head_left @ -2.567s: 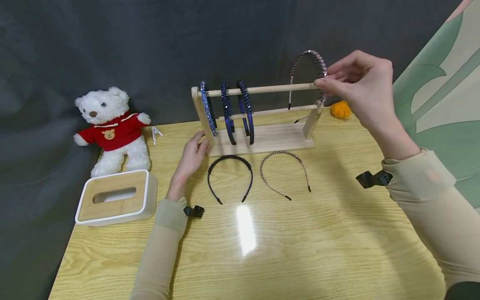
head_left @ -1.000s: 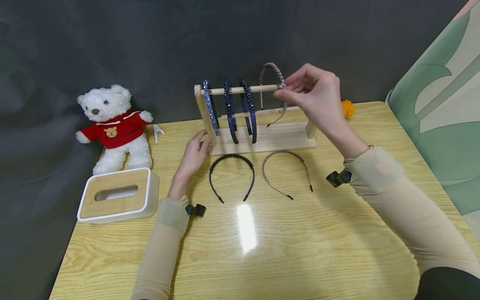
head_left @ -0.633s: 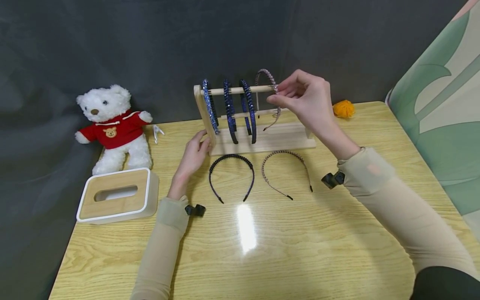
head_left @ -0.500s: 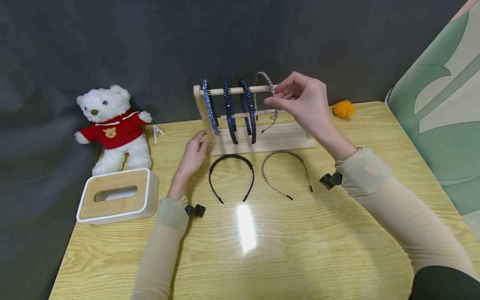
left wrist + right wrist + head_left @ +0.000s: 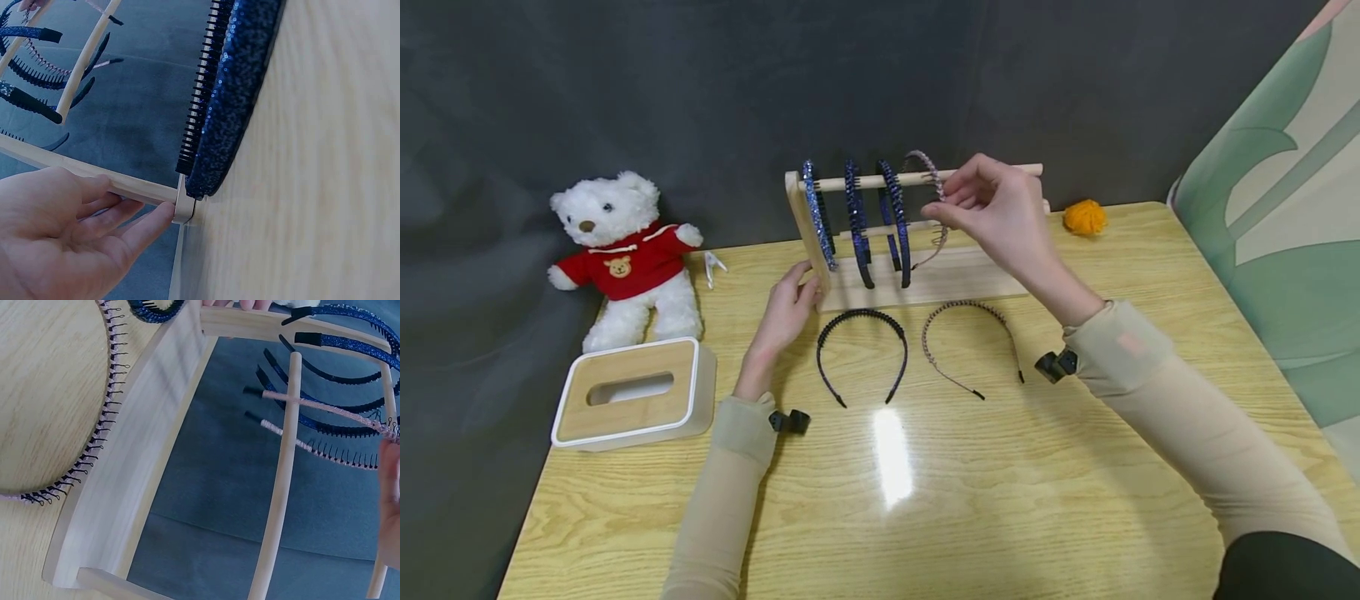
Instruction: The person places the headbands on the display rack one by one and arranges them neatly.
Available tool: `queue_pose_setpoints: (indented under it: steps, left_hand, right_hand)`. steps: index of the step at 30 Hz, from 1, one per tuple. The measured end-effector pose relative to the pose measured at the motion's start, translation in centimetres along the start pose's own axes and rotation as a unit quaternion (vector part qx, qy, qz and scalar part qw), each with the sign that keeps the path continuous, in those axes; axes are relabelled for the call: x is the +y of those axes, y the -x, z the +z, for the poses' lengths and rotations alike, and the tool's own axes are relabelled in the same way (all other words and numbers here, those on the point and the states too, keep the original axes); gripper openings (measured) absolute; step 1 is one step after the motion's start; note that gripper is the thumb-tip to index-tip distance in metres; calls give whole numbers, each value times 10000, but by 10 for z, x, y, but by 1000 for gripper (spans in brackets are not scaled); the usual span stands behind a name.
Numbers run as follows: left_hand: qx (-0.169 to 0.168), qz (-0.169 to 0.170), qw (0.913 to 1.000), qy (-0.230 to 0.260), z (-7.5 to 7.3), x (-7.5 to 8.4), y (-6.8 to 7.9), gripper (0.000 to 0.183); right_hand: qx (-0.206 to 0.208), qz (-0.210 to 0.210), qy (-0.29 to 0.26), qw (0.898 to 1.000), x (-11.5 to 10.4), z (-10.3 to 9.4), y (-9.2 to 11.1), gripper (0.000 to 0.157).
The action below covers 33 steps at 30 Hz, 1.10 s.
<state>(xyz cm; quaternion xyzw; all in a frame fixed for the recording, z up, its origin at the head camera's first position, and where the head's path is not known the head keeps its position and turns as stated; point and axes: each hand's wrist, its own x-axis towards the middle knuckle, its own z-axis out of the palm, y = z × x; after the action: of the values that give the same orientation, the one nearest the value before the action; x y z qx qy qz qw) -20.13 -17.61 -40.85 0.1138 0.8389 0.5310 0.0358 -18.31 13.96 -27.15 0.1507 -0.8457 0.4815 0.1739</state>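
In the head view my right hand (image 5: 992, 208) pinches a thin pink beaded headband (image 5: 935, 173) between thumb and fingers, at the upper rod of a pale wooden headband rack (image 5: 925, 287). The band arches over that rod, its ends hanging past the lower rod. Left of it hang a glittery light-blue headband (image 5: 812, 208) and two dark-blue headbands (image 5: 855, 221). My left hand (image 5: 782, 312) grips the foot of the rack's left post; the left wrist view shows its fingers (image 5: 131, 228) against the wood. My right hand and forearm hide the right post.
In front of the rack lie a black headband (image 5: 861, 313) and another pink beaded headband (image 5: 962, 303). To the left stand a white teddy bear (image 5: 617, 208) in red, a tissue box (image 5: 632, 429) and a small white clip (image 5: 712, 268). An orange pom-pom (image 5: 1084, 217) sits behind, right.
My right hand has carried the pink headband leftward along the upper rod and slightly down, closer to the dark-blue ones. The left hand has stayed at the post.
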Motion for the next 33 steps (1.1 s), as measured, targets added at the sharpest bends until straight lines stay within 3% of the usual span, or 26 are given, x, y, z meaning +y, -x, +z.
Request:
queue_pose_setpoints:
  steps: [27,33]
  left_hand:
    - [-46,2,9999,143,-1,-2,3,46]
    - [20,-11,9999,106,0,1,1,45]
  right_hand:
    - [242,-293,-43,9993,5,-7,15,20]
    - [-32,-92,317,9995,16,-15,27,20]
